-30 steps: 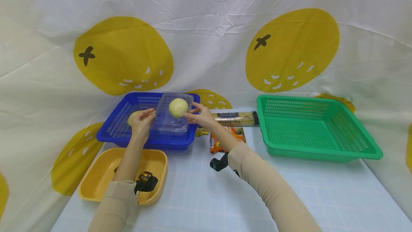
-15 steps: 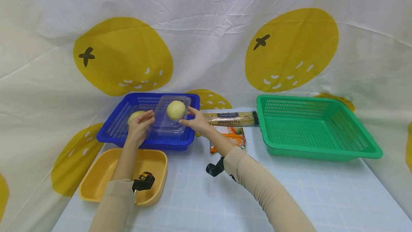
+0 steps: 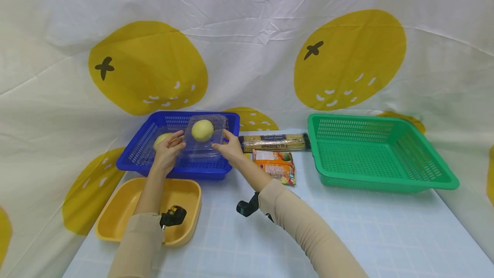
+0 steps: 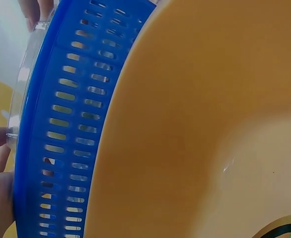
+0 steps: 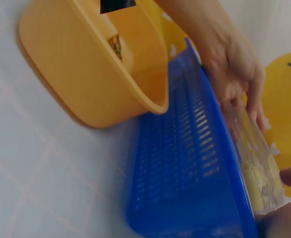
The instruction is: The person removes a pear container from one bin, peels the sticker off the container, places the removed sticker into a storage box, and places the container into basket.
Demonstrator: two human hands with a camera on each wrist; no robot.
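Observation:
A clear plastic container [image 3: 198, 152] is held over the right part of the blue basket [image 3: 208, 173], and a pale yellow-green round fruit [image 3: 202, 131] shows in it. My right hand [image 3: 231, 147] grips its right edge between thumb and fingers. At the opposite edge, my left hand [image 3: 167, 151] has its fingers and thumb round the plastic. A second round fruit [image 3: 159, 140] lies further left in the basket, partly hidden behind the left hand. From the right wrist, the container [image 5: 257, 153] appears low over the basket's rim, with my left hand [image 5: 235, 62] beyond it.
The yellow tub [image 3: 115, 216] stands in front of the basket under my left forearm, with a dark patterned thing [image 5: 115, 47] inside. Right of the basket lie a spaghetti pack [image 3: 275, 142] and an orange packet [image 3: 279, 167]. A green basket [image 3: 370, 183] stands far right.
My right hand has moved left with the container and the fruit in it. More of the spaghetti pack and orange packet shows. My left hand has shifted only slightly.

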